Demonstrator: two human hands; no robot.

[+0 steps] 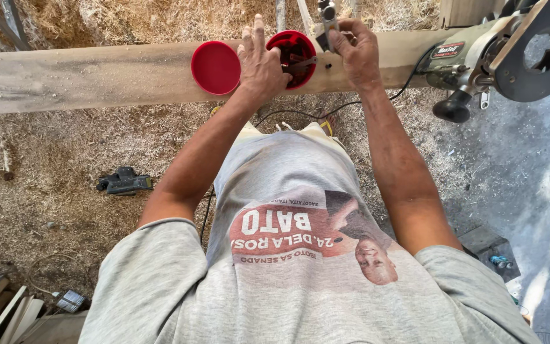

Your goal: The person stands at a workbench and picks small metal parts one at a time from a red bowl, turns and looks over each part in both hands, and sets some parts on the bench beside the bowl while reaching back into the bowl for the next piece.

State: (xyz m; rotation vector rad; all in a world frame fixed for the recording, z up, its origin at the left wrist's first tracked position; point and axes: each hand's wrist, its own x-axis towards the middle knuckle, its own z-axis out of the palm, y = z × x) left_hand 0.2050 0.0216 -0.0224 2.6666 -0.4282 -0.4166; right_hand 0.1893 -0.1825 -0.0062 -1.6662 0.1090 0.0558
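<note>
On beam: left hand [261, 64] open over red tub [293, 56]; right hand [356, 50] pinching metal tool [327, 19].

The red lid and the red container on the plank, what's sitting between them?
In the head view, the left hand lies between the red lid and the red container, resting on the plank with fingers over the container's near rim.

Red tub's [293, 54] contents half behind left hand [261, 64], perhaps small bits.

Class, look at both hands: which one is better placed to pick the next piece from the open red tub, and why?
Left, probably. The left hand rests over the open red tub on the wooden beam; the right hand is occupied pinching a small metal tool.
</note>
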